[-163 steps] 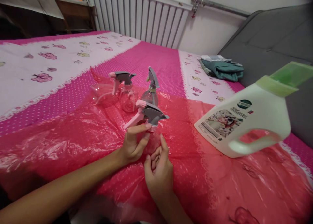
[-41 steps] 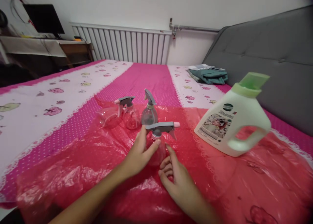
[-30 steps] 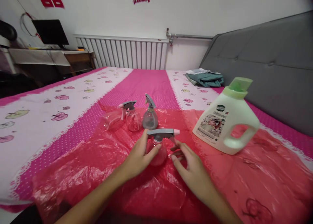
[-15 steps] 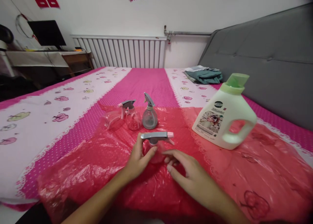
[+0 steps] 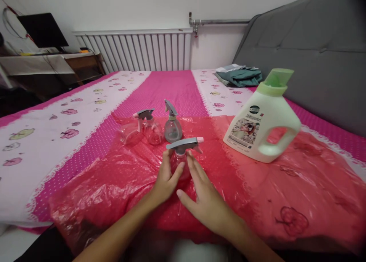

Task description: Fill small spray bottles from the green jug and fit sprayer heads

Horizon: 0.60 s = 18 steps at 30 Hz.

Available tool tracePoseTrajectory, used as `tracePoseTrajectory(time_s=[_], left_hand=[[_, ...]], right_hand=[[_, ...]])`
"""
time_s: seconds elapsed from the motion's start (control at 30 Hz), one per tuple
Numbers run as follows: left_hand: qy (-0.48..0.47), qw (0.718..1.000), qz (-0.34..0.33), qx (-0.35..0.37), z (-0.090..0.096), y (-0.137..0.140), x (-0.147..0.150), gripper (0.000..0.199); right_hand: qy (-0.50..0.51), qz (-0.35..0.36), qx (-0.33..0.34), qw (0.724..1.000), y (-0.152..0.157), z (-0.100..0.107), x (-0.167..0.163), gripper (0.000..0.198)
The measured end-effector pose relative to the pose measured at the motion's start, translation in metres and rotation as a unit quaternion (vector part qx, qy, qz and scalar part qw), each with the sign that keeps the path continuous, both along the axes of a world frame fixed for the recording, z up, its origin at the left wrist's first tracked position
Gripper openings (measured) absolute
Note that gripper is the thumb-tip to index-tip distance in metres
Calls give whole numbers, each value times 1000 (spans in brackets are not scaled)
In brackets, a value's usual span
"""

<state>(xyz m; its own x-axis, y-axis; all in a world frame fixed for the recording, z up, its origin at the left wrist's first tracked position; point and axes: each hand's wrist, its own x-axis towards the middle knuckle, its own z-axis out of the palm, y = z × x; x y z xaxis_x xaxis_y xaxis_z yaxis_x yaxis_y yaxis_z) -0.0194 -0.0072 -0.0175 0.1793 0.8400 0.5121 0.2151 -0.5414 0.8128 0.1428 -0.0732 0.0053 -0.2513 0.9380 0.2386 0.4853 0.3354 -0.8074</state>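
Observation:
Upright in front of me is a clear spray bottle with a grey and pink trigger head (image 5: pixel 185 144). My left hand (image 5: pixel 166 182) is closed round its left side, the thumb across the front. My right hand (image 5: pixel 207 197) rests its stretched fingertips against the right side below the head, thumb spread away from the bottle. Just behind stands a grey-tinted spray bottle (image 5: pixel 173 130). Left of it is a clear spray bottle (image 5: pixel 153 133) with a grey and pink head, and a clear pinkish bottle (image 5: pixel 128 134) lies beside that one.
A large pale-green detergent jug (image 5: pixel 263 125) with a green cap stands at the right. Crinkled red plastic sheeting (image 5: pixel 114 193) covers the near part of the bed. Folded clothes (image 5: pixel 240 76) lie at the back right, by the grey headboard (image 5: pixel 309 48). A radiator (image 5: pixel 137 52) is behind.
My right hand has come in from the right and now touches the spray bottle. My left hand keeps its hold. The view has tipped slightly downward.

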Motion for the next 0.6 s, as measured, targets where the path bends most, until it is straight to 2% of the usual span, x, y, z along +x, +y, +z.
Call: tracePoseTrajectory(time_s=[0.3,0.47,0.6], left_hand=[[96,993,-64,8,21,1,-18,53],[99,993,-57,-1,26,2,-25,56],[91,995,-43,1,25,4,-22,53]], right_hand=[[-3,41,-17,999,9,12,23,85],[-25,54,-5,998,16,20,20,87],[-11,28,-2,1000,22,26,12,79]])
